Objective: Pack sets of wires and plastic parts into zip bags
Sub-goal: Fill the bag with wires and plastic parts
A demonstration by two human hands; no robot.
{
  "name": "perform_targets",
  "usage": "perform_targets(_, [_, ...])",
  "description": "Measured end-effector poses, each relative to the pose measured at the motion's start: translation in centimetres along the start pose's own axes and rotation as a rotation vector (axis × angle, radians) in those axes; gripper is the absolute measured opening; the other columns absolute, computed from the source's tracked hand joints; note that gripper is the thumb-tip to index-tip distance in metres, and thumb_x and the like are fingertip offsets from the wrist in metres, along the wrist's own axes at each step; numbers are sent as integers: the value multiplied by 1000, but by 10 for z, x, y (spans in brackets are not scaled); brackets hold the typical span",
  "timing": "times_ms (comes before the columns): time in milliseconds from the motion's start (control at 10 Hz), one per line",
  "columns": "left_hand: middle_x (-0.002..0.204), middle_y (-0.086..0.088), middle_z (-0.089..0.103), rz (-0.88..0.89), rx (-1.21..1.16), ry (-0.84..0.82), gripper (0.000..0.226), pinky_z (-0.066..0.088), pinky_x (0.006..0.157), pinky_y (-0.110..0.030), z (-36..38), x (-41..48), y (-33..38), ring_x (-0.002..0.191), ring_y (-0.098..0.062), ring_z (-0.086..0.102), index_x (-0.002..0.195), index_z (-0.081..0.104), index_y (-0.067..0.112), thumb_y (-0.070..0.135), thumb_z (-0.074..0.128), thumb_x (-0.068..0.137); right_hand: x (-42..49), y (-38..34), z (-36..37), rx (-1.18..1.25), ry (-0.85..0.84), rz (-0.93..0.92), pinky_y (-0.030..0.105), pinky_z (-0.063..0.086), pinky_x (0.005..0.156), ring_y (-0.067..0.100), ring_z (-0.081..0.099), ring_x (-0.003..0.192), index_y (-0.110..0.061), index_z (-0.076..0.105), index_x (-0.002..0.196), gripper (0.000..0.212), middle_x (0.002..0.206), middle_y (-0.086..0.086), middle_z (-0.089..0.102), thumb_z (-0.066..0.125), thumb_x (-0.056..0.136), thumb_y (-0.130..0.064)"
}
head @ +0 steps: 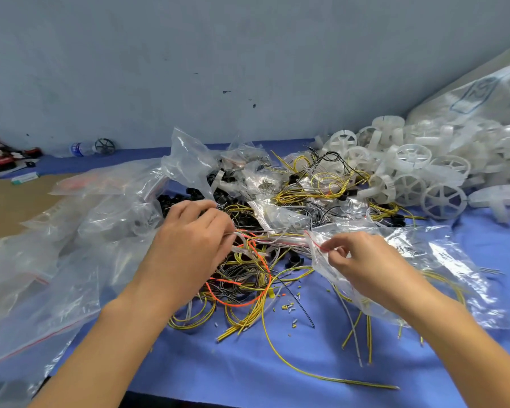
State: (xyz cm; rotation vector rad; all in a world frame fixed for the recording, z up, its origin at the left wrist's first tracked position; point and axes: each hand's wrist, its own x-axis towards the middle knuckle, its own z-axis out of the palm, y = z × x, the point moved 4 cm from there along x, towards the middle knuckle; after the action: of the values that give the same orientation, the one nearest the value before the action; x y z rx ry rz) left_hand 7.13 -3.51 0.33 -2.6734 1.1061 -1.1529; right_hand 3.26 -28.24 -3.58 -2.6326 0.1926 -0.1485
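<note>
— Where are the hands?
— Both are mid-frame over the blue table cloth [248, 366]; the left hand [189, 240] sits centre-left, fingers curled round a thin wire bundle [265, 237] at the top of the wire tangle [248, 278]; the right hand [362, 260] is centre-right, thumb and forefinger pinching the red-striped mouth of a small zip bag [321, 262].
— Does the bundle reach the bag?
— It runs from the left fingers rightwards to the bag's mouth; whether its tips are inside I cannot tell.
— And the rest of the wires?
— Yellow, black and grey strands are heaped under and between the hands; an orange wire [270, 278] loops through the heap just right of the left hand; loose yellow strands trail toward the lower edge of the frame.
— The plastic parts?
— White spoked wheels [409, 178] are piled at the upper right, against a large clear sack [483, 89]; small black parts [183, 198] lie just above the left hand, partly under crumpled clear bags.
— Anything else?
— A spread of flat clear zip bags [56, 260] covers the left side; a water bottle [81, 148] lies at the upper left by the wall, with a dark wheel [104, 146] beside it.
</note>
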Motion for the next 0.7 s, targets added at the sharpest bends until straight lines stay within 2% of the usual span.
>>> perform_targets(100, [80,5,65,-117,-125,106,17,45,83,-35,-10,2,-9,85,-24,63,89,62,18,32,54,92,-1,1,-2,1,11,5,33,50,76,19,60,80,-34,70,110,28,88,-11,58,50,91,-26])
perform_targets(200, [68,14,60,-463,-353,86,14,44,60,-31,-11,-3,-27,66,-14,59,88,53,29,42,50,92,-2,3,-3,7,21,9,35,50,82,22,63,94,-35,70,110,27,89,-11,57,51,91,-27])
perform_targets(300, [65,8,65,-767,-744,-40,16,50,62,-33,10,-1,-42,56,-9,60,83,61,24,34,56,95,-3,2,-3,8,28,13,35,50,82,21,62,96,-36,69,109,26,88,-12,57,51,92,-28])
perform_targets(400, [60,0,60,-1162,-1404,-96,21,56,53,-28,29,0,-47,45,-10,55,84,66,15,22,54,99,-2,1,-3,17,37,8,32,49,76,17,60,84,-35,70,108,26,80,-14,57,52,91,-27])
perform_targets(500, [60,1,59,-1358,-1754,-146,18,57,53,-28,38,-1,-39,49,-13,60,95,65,10,20,51,100,-2,2,-3,17,45,10,30,48,72,15,60,76,-35,71,106,26,76,-14,57,52,90,-26])
perform_targets(600, [69,5,60,-934,-605,-260,16,52,56,-32,37,-3,-47,61,-22,61,99,59,18,28,46,101,-2,5,-4,14,47,21,32,50,74,16,61,79,-34,70,107,25,79,-13,58,52,91,-26])
perform_targets(700, [74,8,58,-671,-179,-139,13,45,61,-37,29,5,-46,68,-23,54,94,54,27,34,45,99,-1,5,-5,22,50,20,34,52,76,17,62,79,-33,70,107,25,78,-14,57,51,91,-27])
